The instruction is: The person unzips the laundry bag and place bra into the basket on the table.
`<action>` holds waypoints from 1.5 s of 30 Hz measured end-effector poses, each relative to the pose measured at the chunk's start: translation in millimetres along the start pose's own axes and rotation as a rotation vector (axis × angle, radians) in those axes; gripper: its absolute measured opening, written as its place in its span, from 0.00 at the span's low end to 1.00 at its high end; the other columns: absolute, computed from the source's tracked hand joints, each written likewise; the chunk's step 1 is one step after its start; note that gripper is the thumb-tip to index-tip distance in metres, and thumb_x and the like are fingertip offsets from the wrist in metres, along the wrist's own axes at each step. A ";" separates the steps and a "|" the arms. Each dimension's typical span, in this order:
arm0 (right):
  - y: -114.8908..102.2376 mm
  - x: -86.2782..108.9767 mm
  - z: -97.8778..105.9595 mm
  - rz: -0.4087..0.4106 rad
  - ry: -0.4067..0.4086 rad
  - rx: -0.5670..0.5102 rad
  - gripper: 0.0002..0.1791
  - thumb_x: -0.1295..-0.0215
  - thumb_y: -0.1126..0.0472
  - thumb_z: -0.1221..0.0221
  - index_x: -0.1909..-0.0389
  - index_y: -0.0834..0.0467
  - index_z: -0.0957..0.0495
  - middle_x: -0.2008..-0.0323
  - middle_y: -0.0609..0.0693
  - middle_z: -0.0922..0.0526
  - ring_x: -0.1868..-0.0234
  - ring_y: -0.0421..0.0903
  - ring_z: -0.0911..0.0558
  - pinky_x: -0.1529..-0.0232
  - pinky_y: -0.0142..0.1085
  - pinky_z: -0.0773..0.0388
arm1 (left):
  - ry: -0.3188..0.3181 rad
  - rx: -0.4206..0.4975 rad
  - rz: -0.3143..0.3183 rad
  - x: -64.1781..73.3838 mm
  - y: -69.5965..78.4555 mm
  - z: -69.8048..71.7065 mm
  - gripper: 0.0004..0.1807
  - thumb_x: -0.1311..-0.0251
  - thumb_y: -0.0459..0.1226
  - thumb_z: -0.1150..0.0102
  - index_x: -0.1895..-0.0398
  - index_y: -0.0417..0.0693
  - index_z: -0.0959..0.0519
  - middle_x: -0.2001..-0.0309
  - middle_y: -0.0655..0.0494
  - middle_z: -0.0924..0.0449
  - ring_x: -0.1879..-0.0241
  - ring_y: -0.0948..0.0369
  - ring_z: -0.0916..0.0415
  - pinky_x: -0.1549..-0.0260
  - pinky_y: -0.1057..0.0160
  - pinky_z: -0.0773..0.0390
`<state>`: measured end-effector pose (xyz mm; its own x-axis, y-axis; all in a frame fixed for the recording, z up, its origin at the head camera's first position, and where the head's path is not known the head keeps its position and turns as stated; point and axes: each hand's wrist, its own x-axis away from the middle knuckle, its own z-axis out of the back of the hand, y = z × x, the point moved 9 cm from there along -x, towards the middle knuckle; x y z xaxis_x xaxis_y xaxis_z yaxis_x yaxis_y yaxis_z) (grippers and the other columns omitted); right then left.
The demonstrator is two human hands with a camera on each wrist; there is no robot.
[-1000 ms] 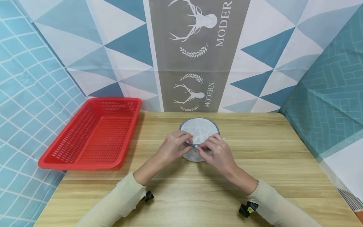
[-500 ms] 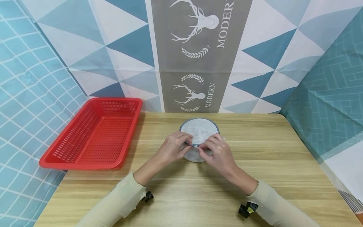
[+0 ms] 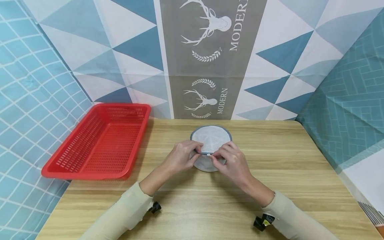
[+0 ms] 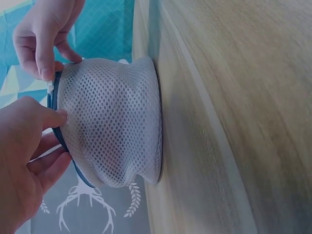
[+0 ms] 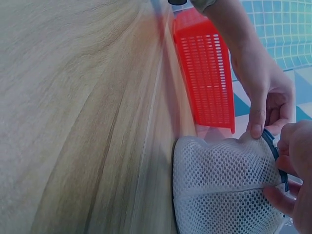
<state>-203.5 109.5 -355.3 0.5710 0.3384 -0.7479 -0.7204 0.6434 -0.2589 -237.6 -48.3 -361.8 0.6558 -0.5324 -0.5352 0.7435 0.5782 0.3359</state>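
A round white mesh laundry bag (image 3: pixel 212 135) with a dark blue zipped rim (image 4: pixel 54 95) stands on the table, centre in the head view. My left hand (image 3: pixel 182 154) pinches the rim at its near left, thumb on the mesh side in the left wrist view. Close beside it, my right hand (image 3: pixel 231 160) pinches the rim near a small white zipper pull (image 3: pixel 209 154). The fingertips of both hands are a short way apart along the zip. In the right wrist view, the mesh wall (image 5: pixel 219 170) bulges softly below the fingers. The bag's inside is hidden.
A red plastic basket (image 3: pixel 115 143) with slotted walls stands at the table's left side. The wooden table (image 3: pixel 276 160) ends at a patterned cloth backdrop (image 3: pixel 195 66) behind, with blue cloths at both sides.
The right hand and the white zipper pull have shifted very slightly to the right. A little more of the zipped rim shows between the fingertips; the basket stays put.
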 end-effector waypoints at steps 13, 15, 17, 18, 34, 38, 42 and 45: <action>-4.5 0.1 -3.3 0.021 -0.004 0.021 0.08 0.44 0.70 0.19 0.72 0.57 0.09 0.74 0.47 0.11 0.65 0.44 0.20 0.68 0.32 0.22 | 0.058 -0.077 -0.074 -1.2 5.3 1.5 0.12 0.41 0.34 0.15 0.62 0.49 0.12 0.47 0.47 0.04 0.46 0.50 0.06 0.45 0.53 0.07; -4.4 0.6 -3.9 0.020 -0.002 0.021 0.08 0.44 0.70 0.19 0.72 0.57 0.09 0.74 0.47 0.11 0.65 0.44 0.20 0.68 0.32 0.22 | 0.052 -0.092 -0.081 -1.2 6.7 1.1 0.12 0.41 0.34 0.15 0.62 0.49 0.13 0.47 0.47 0.04 0.45 0.50 0.06 0.45 0.53 0.07; -4.2 1.0 -4.0 0.019 0.001 0.017 0.08 0.44 0.70 0.19 0.72 0.57 0.09 0.74 0.47 0.11 0.65 0.44 0.20 0.67 0.32 0.22 | 0.046 -0.100 -0.084 -1.1 7.4 0.5 0.11 0.41 0.33 0.15 0.63 0.49 0.13 0.46 0.46 0.04 0.45 0.50 0.06 0.45 0.53 0.07; -4.2 1.2 -4.0 0.020 0.003 0.015 0.08 0.44 0.70 0.20 0.73 0.57 0.09 0.74 0.47 0.11 0.65 0.44 0.20 0.67 0.33 0.22 | 0.043 -0.099 -0.084 -0.9 7.4 0.0 0.11 0.41 0.33 0.15 0.63 0.49 0.13 0.46 0.46 0.04 0.45 0.50 0.06 0.45 0.53 0.07; -2.5 2.7 -1.1 0.012 0.008 -0.010 0.06 0.43 0.70 0.23 0.72 0.57 0.10 0.73 0.47 0.11 0.64 0.44 0.20 0.66 0.32 0.21 | -0.006 -0.020 -0.048 -0.6 4.1 -2.9 0.10 0.37 0.26 0.22 0.61 0.44 0.16 0.44 0.45 0.05 0.42 0.49 0.07 0.43 0.53 0.07; -2.5 2.7 -0.5 0.022 0.027 -0.022 0.07 0.44 0.71 0.24 0.72 0.57 0.10 0.73 0.47 0.12 0.64 0.43 0.20 0.66 0.31 0.21 | 0.013 -0.013 -0.046 -1.1 3.3 -1.8 0.11 0.38 0.25 0.22 0.61 0.44 0.15 0.45 0.45 0.04 0.43 0.48 0.07 0.44 0.53 0.07; -3.6 1.8 -0.4 0.031 0.038 -0.025 0.07 0.44 0.71 0.24 0.72 0.57 0.10 0.74 0.47 0.13 0.65 0.44 0.20 0.67 0.31 0.21 | 0.043 -0.014 -0.057 -1.8 4.5 -0.2 0.11 0.40 0.27 0.19 0.60 0.45 0.14 0.47 0.45 0.04 0.44 0.48 0.07 0.44 0.53 0.07; -4.9 0.8 -0.6 0.035 0.040 -0.023 0.07 0.44 0.71 0.24 0.73 0.57 0.10 0.75 0.46 0.12 0.65 0.44 0.20 0.67 0.32 0.21 | 0.058 -0.025 -0.066 -2.3 5.7 0.6 0.13 0.40 0.30 0.17 0.58 0.45 0.14 0.48 0.46 0.04 0.45 0.49 0.07 0.45 0.54 0.07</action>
<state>-199.8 106.2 -355.0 0.5296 0.3320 -0.7806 -0.7488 0.6154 -0.2463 -234.8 -44.2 -358.3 0.5961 -0.5341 -0.5995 0.7811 0.5587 0.2789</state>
